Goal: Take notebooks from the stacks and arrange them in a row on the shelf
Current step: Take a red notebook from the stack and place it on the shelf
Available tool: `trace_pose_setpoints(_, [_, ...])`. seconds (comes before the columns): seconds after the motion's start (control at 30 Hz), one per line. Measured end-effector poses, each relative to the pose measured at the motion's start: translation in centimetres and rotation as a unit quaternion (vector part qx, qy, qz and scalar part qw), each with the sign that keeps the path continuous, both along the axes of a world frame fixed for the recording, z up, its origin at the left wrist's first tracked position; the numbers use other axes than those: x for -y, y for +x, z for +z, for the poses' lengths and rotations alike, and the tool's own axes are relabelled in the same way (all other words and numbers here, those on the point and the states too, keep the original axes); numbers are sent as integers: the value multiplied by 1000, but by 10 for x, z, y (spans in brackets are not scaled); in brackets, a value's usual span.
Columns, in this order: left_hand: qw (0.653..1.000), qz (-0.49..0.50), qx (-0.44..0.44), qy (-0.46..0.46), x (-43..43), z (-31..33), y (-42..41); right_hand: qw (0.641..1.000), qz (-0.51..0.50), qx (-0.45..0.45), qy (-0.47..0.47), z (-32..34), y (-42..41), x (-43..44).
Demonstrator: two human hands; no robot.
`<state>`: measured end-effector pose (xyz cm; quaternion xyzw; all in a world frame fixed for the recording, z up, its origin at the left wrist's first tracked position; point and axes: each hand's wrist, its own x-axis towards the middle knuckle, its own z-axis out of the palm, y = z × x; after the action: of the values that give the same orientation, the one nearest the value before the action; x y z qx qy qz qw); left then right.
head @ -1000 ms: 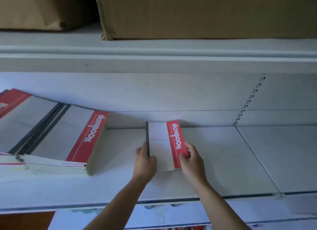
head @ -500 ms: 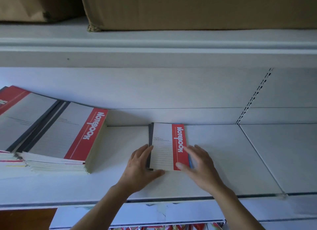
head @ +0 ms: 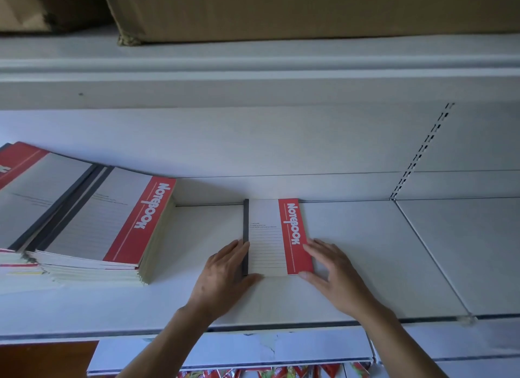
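A small pile of white notebooks [head: 274, 237] with a red "Notebook" band and dark spine lies flat on the white shelf [head: 351, 279], its far edge against the back wall. My left hand [head: 225, 273] rests flat against its left edge and near corner, fingers spread. On the other side, my right hand [head: 334, 270] lies flat against the right edge and near corner, fingers apart. Neither hand grips the pile. At the left, two taller stacks of the same notebooks [head: 95, 225] sit side by side.
Above runs another white shelf [head: 253, 68] carrying brown cardboard boxes [head: 309, 8]. A slotted upright [head: 422, 152] marks the back wall at the right. Below the shelf's front edge, colourful packets [head: 267, 373] show on a lower level.
A second ago both hands held the notebooks lifted at the near end. They now lie flat against the back wall, and both hands have let go and spread along the sides.
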<state>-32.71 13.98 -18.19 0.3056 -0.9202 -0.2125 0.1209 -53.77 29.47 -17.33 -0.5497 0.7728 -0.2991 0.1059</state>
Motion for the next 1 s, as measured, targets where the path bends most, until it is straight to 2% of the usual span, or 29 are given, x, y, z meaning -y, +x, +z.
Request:
trace_pose_setpoints(0.1, [1000,7,29,1,0,-4,0,1000,4,-16,-1,-3,0,1])
trace_pose_setpoints(0.27, [1000,11,27,-2,-5,9,-4,1000,-5,-9,14,-1,0,1])
trace_pose_setpoints(0.37, [998,20,38,39,-10,24,-5,999,-18,8,50,10,1,3])
trace_pose_setpoints(0.43, [997,18,56,53,-11,37,-4,996,-54,-34,55,24,3,11])
trace_pose_setpoints(0.57, [995,39,88,-1,-5,78,9,982,-103,-139,69,64,27,45])
trace_pose_setpoints(0.83, [977,101,89,-168,47,164,118,984,-20,-157,78,126,150,153])
trace_pose_setpoints(0.93, [972,133,45,-187,88,176,180,992,-26,-107,68,132,203,192])
trace_pose_setpoints(1.0, [962,165,38,-214,116,179,219,995,-70,-8,65,127,230,212])
